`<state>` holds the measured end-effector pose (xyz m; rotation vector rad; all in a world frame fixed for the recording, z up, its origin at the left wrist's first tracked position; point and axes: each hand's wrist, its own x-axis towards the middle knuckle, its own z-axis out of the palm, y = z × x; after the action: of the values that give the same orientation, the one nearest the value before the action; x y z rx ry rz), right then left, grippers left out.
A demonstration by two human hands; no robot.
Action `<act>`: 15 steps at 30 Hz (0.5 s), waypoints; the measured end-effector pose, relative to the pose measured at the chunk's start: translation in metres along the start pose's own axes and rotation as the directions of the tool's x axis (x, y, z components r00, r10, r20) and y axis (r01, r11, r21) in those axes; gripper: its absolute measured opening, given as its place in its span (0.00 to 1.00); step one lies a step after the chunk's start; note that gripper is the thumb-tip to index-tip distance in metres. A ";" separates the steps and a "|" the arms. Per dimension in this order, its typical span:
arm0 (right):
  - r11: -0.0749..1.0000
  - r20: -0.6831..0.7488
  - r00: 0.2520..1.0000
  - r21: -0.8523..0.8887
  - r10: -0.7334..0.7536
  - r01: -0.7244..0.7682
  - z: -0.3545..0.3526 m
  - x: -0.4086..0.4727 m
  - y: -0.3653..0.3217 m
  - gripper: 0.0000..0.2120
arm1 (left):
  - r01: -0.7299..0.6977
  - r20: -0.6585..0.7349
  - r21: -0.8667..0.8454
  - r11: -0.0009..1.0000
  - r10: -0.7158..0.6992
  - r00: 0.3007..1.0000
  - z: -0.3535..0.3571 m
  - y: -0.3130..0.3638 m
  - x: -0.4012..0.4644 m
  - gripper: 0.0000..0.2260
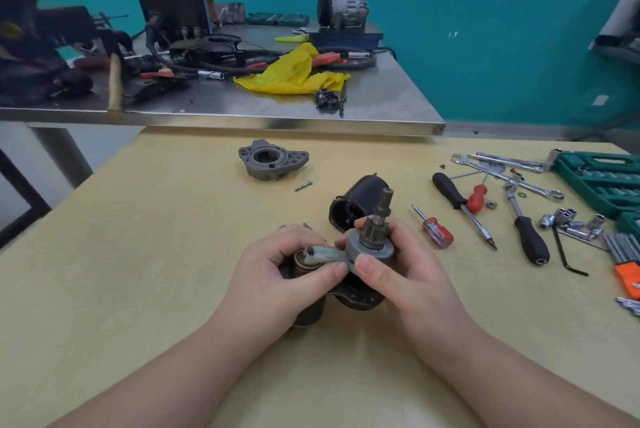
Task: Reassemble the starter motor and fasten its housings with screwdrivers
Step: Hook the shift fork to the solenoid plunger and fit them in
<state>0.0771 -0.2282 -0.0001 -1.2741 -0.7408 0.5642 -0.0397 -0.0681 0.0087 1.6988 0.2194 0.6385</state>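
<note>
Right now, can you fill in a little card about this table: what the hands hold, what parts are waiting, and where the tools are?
left hand: grips the solenoid end of the starter motor assembly, thumb on the pale fork lever
right hand: grips the drive gear, shaft pointing up
waiting parts: grey end housing and one loose screw, farther back; black motor case lying behind the hands
tools: screwdrivers, ratchets and sockets to the right; green socket case at the right edge
fastening: not yet begun
</note>
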 end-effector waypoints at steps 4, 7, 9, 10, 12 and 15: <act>1.000 -0.003 1.000 -0.012 0.027 -0.027 -0.001 0.001 0.003 0.27 | -0.011 0.003 0.057 0.998 0.011 1.000 -0.004 0.002 0.001 0.05; 0.999 -0.040 0.999 0.000 0.036 -0.036 0.000 0.002 0.003 0.31 | -0.026 -0.007 0.113 0.993 0.027 1.000 -0.003 0.002 0.000 0.05; 1.000 -0.117 0.993 0.001 0.010 -0.010 0.003 0.005 0.001 0.31 | -0.040 -0.032 0.159 0.986 0.046 0.998 0.000 0.003 0.000 0.05; 1.000 -0.166 0.986 -0.005 -0.009 0.009 0.004 0.006 0.000 0.28 | -0.046 -0.044 0.180 0.983 0.055 0.998 0.001 0.003 0.001 0.05; 0.997 -0.257 0.964 -0.057 -0.066 0.053 0.008 0.010 -0.005 0.20 | -0.063 -0.045 0.213 0.975 0.074 0.996 0.003 0.002 0.002 0.05; 0.979 -0.386 0.904 -0.158 -0.184 0.131 0.008 0.024 -0.022 0.14 | -0.116 0.027 0.291 0.950 0.114 0.993 0.005 0.001 0.002 0.05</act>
<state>0.0863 -0.2102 0.0265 -1.3789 -0.5348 0.1138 -0.0357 -0.0721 0.0093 2.0105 0.2167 0.7104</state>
